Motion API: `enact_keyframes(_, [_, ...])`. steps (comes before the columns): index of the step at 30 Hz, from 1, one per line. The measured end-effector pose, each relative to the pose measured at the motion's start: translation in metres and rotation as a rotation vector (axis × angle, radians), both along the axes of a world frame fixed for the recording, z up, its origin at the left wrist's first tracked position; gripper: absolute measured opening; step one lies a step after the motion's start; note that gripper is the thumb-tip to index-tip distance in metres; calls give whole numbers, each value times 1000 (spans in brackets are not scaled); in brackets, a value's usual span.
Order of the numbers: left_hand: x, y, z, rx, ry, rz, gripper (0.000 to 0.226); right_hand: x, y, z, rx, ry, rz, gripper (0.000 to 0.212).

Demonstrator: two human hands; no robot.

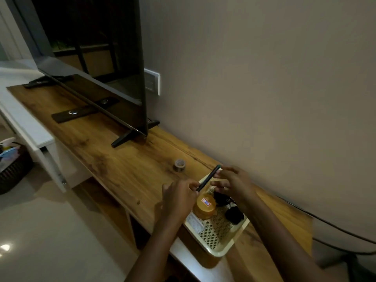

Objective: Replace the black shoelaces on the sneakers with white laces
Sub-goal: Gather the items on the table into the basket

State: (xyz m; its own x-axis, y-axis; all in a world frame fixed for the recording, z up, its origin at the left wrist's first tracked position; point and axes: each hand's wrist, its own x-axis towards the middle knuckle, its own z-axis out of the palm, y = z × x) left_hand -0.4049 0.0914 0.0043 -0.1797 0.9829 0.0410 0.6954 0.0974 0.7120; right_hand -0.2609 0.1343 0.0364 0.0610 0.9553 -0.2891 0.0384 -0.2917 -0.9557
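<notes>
Two hands, the left hand [179,198] nearer and the right hand [234,186] farther, each pinch an end of a thin dark stick [207,179] over a cream tray [219,251] on the bench [122,169]. No sneakers or white laces show; laces, presumably light and limp, are best taken by their stiff tips.

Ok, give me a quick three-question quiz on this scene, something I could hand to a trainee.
1. True or false: the left hand and the right hand both hold the thin dark stick.
2. What stands on the wooden console between the TV and the tray? A) a roll of tape B) scissors C) a mug
3. What colour is the lid of the jar in the tray?

Key: 1 true; 2 A; 3 gold.
</notes>
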Motion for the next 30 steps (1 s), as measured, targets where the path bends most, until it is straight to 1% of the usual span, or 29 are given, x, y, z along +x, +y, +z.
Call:
enact_keyframes(2, [1, 0, 0, 2, 32, -30, 26, 4, 1, -3, -47, 56, -75, 14])
enact_keyframes(5, [1, -1, 0, 2, 93, -60, 27, 8, 5, -12, -83, 96, -110, 9])
enact_keyframes(8, [-2, -1, 0, 7, 58, -27, 24, 11, 11, -18, -116, 79, -130, 7])
enact_keyframes(11, [-6, 3, -5, 41, 14, 63, 20, 11, 16, -25, -117, -78, -104, 11])
enact_keyframes(13, [-10, 3, -11, 18, -5, 81, 21, 7, 17, -31, -91, -170, -77, 11])
enact_keyframes(18, [-11, 3, -22, -67, -45, 19, 24, -4, 24, -37, -64, -190, -86, 6])
enact_keyframes(22, [-10, 4, -27, -92, -65, 10, 22, -8, 29, -42, -79, -332, 3, 17])
enact_keyframes(25, [-8, 5, -29, -108, -68, 0, 24, -7, 35, -41, -75, -455, 58, 18])
enact_keyframes(28, [-9, 6, -31, -94, -86, -5, 30, -7, 41, -32, 81, -691, 74, 7])
enact_keyframes(30, [-8, 5, -32, -102, -95, -7, 36, -16, 48, -22, 225, -758, 137, 7])
